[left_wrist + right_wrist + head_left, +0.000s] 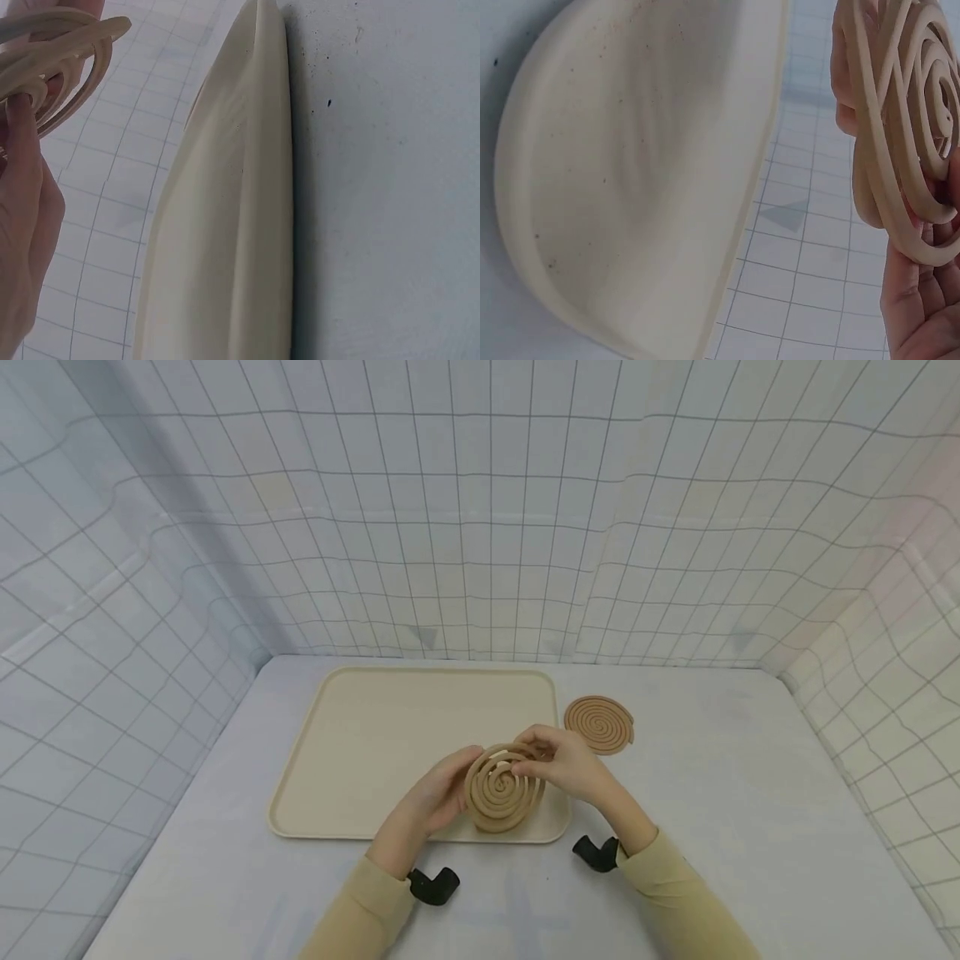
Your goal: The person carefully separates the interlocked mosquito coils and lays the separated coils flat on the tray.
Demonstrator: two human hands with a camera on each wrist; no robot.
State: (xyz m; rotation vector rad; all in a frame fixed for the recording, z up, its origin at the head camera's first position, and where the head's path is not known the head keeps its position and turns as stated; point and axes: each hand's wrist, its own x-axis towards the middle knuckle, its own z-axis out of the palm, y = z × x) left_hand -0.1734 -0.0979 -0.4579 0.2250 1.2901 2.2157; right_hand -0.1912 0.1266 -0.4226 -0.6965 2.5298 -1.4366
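A tan mosquito coil [501,787] is held up over the front right corner of the cream tray [412,670], its spiral facing up. My left hand [441,789] holds its left side, with some fingers hidden behind it. On the upper right, my right hand [562,764] pinches the rings between thumb and fingers. Gaps show between the coil's turns, and in the right wrist view the rings [871,112] stand apart and overlap. Whether this is one coil or two interlocked ones, I cannot tell. A browner coil [598,724] lies flat on the table right of the tray.
A white cloth covers the table [720,793]. White sheeting with a grid of dark lines [480,527] walls in the back and both sides. Small dark crumbs dot the tray's surface in the right wrist view. Black wrist mounts [435,887] sit at both cuffs.
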